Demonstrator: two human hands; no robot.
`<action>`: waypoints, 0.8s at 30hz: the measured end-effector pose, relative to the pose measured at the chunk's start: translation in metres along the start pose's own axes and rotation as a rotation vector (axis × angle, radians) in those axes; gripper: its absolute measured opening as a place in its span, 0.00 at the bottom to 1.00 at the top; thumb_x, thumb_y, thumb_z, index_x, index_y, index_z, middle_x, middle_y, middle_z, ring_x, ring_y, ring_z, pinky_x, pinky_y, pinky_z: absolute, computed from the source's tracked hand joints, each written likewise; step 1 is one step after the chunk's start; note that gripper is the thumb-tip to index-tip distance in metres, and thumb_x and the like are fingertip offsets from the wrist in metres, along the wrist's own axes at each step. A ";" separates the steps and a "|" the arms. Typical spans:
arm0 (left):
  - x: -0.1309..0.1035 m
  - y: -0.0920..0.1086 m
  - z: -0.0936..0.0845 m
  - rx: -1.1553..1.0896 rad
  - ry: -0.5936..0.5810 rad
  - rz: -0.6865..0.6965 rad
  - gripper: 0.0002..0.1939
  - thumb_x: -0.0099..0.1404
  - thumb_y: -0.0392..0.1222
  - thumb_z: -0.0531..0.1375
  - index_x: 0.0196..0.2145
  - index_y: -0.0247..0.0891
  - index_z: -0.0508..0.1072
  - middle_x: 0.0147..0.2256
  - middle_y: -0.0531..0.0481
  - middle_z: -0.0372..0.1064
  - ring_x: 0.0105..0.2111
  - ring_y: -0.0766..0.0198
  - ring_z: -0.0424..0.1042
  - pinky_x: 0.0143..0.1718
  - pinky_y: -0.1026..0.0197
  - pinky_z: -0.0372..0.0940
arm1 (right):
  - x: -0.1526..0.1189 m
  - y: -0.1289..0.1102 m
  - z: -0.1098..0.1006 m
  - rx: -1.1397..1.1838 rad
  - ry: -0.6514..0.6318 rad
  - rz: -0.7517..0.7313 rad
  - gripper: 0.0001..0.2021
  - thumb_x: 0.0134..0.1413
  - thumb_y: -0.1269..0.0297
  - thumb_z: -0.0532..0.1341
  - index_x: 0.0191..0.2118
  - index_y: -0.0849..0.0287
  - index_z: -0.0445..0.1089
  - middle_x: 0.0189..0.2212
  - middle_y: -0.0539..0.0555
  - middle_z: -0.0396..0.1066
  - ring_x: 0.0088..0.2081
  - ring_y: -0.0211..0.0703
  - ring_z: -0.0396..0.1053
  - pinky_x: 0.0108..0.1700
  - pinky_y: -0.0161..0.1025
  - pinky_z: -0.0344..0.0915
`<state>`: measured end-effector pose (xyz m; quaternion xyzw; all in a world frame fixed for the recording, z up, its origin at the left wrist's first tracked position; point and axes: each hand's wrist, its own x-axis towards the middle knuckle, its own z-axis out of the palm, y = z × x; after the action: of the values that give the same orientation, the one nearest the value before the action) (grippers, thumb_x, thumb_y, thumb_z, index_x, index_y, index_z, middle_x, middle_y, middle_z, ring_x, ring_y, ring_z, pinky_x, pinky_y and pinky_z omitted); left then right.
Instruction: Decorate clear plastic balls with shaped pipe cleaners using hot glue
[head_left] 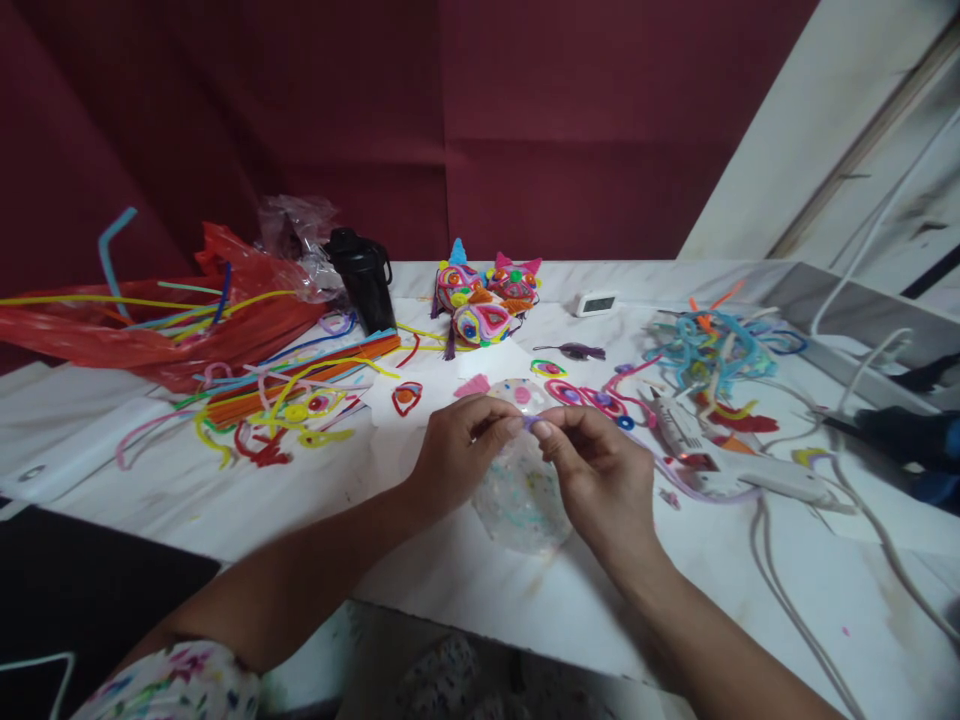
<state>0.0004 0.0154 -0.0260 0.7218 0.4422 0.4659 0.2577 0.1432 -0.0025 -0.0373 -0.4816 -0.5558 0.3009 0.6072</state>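
Observation:
My left hand and my right hand meet in front of me, thumbs and forefingers pinched on a purple pipe cleaner. A lilac length of pipe cleaner trails on the table to the right of my right hand; whether it joins the held piece is hidden. Below my fingers lies a clear round plastic piece with colored specks. Just beyond are pink-and-purple eye-shaped coils, a green-edged coil and a small blue ring. A red eye-shaped coil rests on white paper to the left.
A white glue gun with a cord lies at right, near tangled blue pipe cleaners. At left are a red plastic bag, orange pipe cleaners and a black bottle. Colorful finished ornaments and a small digital display stand behind.

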 end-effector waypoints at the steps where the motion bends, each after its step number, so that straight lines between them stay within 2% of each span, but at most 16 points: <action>1: 0.001 0.000 -0.001 0.007 -0.009 0.011 0.06 0.63 0.43 0.57 0.30 0.44 0.73 0.27 0.53 0.72 0.25 0.64 0.70 0.25 0.60 0.65 | 0.000 -0.001 0.000 0.014 0.002 0.012 0.07 0.49 0.59 0.64 0.29 0.56 0.71 0.22 0.46 0.69 0.23 0.36 0.64 0.27 0.35 0.62; 5: 0.003 0.000 -0.005 0.083 -0.028 0.085 0.07 0.63 0.41 0.56 0.29 0.45 0.73 0.26 0.53 0.71 0.25 0.64 0.69 0.26 0.59 0.65 | 0.003 -0.001 -0.003 0.050 -0.049 0.052 0.09 0.46 0.57 0.66 0.29 0.57 0.73 0.21 0.47 0.70 0.22 0.36 0.64 0.26 0.34 0.62; 8: 0.005 0.000 -0.007 0.177 -0.042 0.157 0.07 0.63 0.40 0.56 0.29 0.46 0.72 0.24 0.53 0.69 0.24 0.63 0.68 0.25 0.58 0.65 | 0.006 0.003 -0.007 0.002 -0.129 0.025 0.09 0.47 0.58 0.65 0.33 0.57 0.73 0.22 0.48 0.71 0.22 0.37 0.66 0.25 0.35 0.64; 10: 0.005 -0.002 -0.007 0.243 -0.064 0.221 0.07 0.64 0.39 0.55 0.30 0.46 0.72 0.25 0.53 0.69 0.25 0.63 0.68 0.26 0.58 0.66 | 0.007 0.005 -0.010 -0.110 -0.148 -0.090 0.09 0.50 0.60 0.63 0.37 0.55 0.74 0.26 0.49 0.74 0.26 0.40 0.71 0.29 0.37 0.67; 13: 0.004 -0.005 -0.008 0.334 -0.089 0.328 0.08 0.65 0.37 0.54 0.31 0.43 0.72 0.27 0.51 0.70 0.28 0.63 0.70 0.29 0.59 0.67 | 0.008 0.007 -0.014 -0.325 -0.150 -0.374 0.06 0.54 0.65 0.60 0.36 0.53 0.75 0.30 0.51 0.77 0.31 0.43 0.74 0.34 0.39 0.70; 15: 0.004 -0.007 -0.008 0.382 -0.094 0.381 0.08 0.66 0.37 0.53 0.33 0.42 0.72 0.29 0.50 0.71 0.30 0.62 0.72 0.31 0.60 0.68 | 0.008 0.007 -0.015 -0.420 -0.161 -0.516 0.08 0.57 0.67 0.58 0.35 0.53 0.75 0.29 0.51 0.77 0.31 0.43 0.75 0.33 0.38 0.70; 17: 0.004 -0.010 -0.007 0.430 -0.087 0.434 0.09 0.67 0.37 0.52 0.34 0.40 0.72 0.30 0.48 0.71 0.31 0.62 0.72 0.33 0.60 0.68 | 0.008 0.007 -0.016 -0.479 -0.170 -0.584 0.08 0.58 0.68 0.57 0.37 0.55 0.74 0.28 0.52 0.76 0.29 0.42 0.74 0.31 0.36 0.69; 20: 0.003 -0.014 -0.007 0.521 -0.064 0.523 0.10 0.68 0.37 0.51 0.36 0.38 0.72 0.30 0.46 0.72 0.32 0.61 0.72 0.35 0.58 0.69 | 0.008 0.007 -0.018 -0.534 -0.204 -0.603 0.08 0.59 0.69 0.56 0.37 0.58 0.74 0.27 0.52 0.75 0.28 0.41 0.72 0.31 0.36 0.67; 24: 0.002 -0.015 -0.006 0.616 -0.079 0.537 0.11 0.68 0.38 0.50 0.36 0.41 0.73 0.32 0.48 0.74 0.33 0.59 0.73 0.37 0.56 0.69 | 0.010 0.007 -0.019 -0.582 -0.237 -0.564 0.08 0.59 0.67 0.56 0.34 0.58 0.73 0.26 0.53 0.70 0.29 0.42 0.69 0.31 0.37 0.64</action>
<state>-0.0104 0.0244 -0.0347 0.8724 0.3465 0.3343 -0.0843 0.1649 0.0039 -0.0386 -0.4240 -0.7935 0.0070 0.4364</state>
